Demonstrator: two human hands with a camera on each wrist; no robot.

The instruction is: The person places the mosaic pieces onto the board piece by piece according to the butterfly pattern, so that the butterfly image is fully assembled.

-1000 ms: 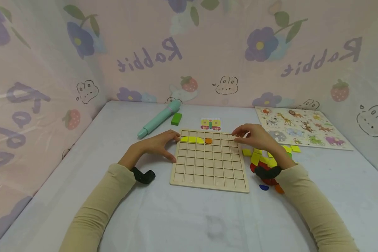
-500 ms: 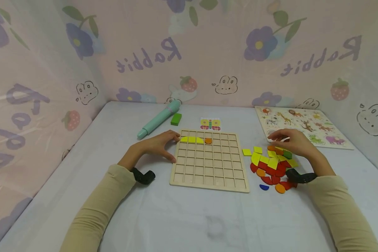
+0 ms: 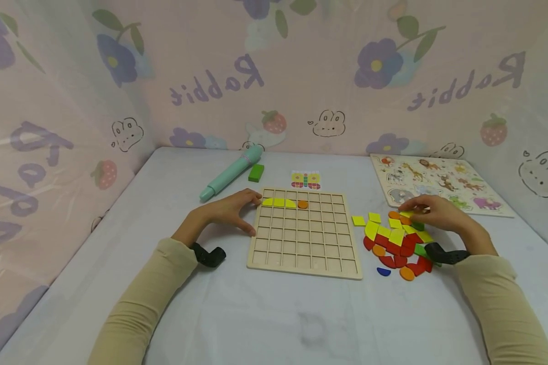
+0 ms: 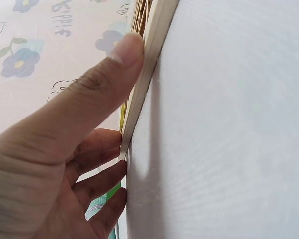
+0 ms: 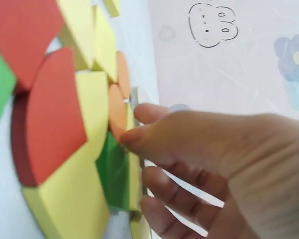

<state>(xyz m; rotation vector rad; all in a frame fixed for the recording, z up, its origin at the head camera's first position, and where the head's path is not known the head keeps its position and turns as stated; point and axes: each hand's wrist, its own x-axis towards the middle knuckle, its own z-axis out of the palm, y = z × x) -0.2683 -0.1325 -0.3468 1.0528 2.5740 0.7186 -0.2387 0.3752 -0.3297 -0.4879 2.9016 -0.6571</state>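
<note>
A wooden grid board lies mid-table, with three yellow pieces and an orange disc in an upper row. My left hand rests against the board's left edge, thumb and fingers spread; the left wrist view shows the thumb touching the rim. At the far side of a pile of coloured pieces is my right hand, its thumb and fingers bent loosely. In the right wrist view its thumb tip is beside an orange disc and a yellow piece, with no piece visibly lifted.
The pile includes red pieces, yellow squares and a blue half-disc. An animal puzzle board lies behind it. Beyond the grid board are a butterfly pattern card, a green block and a mint-green stick-like object.
My right hand has moved from the grid board's upper right corner rightward to the pile, then lower over its far side. The left hand stays at the board's left edge.
</note>
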